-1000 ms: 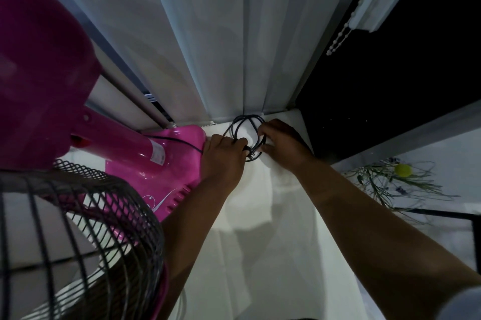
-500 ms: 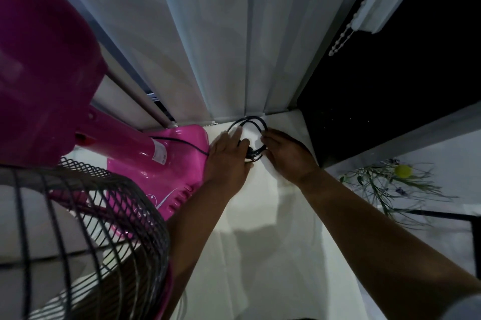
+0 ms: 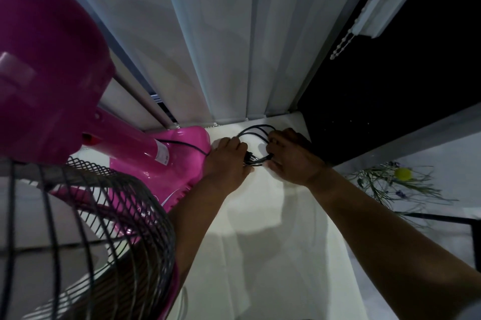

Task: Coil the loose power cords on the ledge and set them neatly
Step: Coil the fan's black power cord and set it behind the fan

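Both hands meet at the far corner of the white ledge, right by the curtain. The left hand curls its fingers round the gathered side of the black power cord, pinning the loops so they can't spring apart. The right hand pinches the opposite side, shaping the coil. A strand trails over the pink fan base.
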Motion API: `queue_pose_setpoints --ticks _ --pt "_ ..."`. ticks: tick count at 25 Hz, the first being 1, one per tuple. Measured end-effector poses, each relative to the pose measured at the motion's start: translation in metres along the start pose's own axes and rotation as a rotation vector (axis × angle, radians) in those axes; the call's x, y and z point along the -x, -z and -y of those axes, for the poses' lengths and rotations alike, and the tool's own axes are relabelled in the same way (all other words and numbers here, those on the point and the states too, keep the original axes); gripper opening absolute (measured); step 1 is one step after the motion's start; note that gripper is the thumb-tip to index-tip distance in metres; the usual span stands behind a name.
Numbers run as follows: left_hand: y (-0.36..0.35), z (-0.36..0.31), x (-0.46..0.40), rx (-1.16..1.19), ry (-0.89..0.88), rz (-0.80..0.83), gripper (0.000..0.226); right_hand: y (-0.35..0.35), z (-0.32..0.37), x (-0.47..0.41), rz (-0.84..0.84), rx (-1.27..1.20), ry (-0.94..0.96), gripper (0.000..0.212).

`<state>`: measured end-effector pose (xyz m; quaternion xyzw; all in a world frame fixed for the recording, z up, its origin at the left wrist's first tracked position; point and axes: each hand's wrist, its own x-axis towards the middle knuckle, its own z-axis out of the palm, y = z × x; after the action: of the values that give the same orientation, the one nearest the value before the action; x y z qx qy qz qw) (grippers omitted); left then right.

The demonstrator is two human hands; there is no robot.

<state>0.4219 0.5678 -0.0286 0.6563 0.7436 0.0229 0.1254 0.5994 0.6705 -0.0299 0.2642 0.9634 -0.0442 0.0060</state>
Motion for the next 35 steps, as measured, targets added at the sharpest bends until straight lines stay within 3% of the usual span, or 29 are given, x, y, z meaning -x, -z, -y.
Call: queue_pose_setpoints --ticks 4,8,15,26,35 --pt "0.000 -0.004 -0.005 0.004 0.005 0.061 0.042 -0.010 0.004 -0.001 -0.016 -0.114 -0.031 0.036" --pt "-0.008 -0.001 0.002 -0.003 -0.021 0.042 0.048 -0.018 0.006 0.008 -0.167 -0.096 -0.047 0.036" --pt "-0.009 -0.008 0.006 0.019 -0.041 0.056 0.079 -0.018 0.022 0.011 -0.109 -0.207 -0.124 0.054" --pt "0.001 -0.011 0.010 -0.099 -0.039 0.106 0.080 -0.020 0.031 0.009 0.131 -0.121 -0.256 0.078" --pt "0.003 -0.014 0.007 -0.069 -0.008 0.162 0.082 -0.020 0.032 0.002 0.159 -0.189 -0.348 0.072"
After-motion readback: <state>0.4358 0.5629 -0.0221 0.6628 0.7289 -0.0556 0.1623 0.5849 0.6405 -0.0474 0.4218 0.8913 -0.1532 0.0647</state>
